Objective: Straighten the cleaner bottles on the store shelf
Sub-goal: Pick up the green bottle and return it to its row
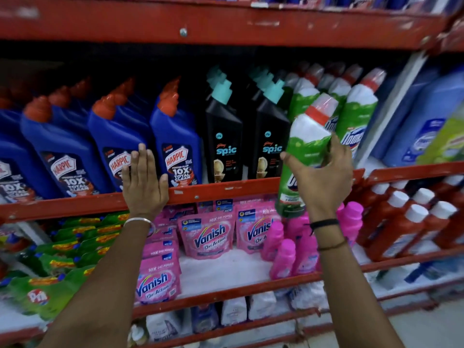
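My right hand (324,177) grips a green and white Domex bottle (305,139) with a red collar, held in front of the red shelf edge (226,190), out of its row. More green Domex bottles (356,116) stand behind it on the shelf. Left of them stand two rows of black Spic bottles (223,136) with teal caps. Blue Harpic bottles (175,144) with red caps fill the left part. My left hand (144,182) lies flat with straight fingers against a Harpic bottle (118,146) and the shelf edge.
Pink Vanish pouches (208,234) and pink bottles (283,257) sit on the shelf below. Green packs (50,285) lie lower left, red bottles (406,227) with white caps lower right. Pale blue bottles (426,116) stand in the bay at the right. A red shelf (226,23) runs overhead.
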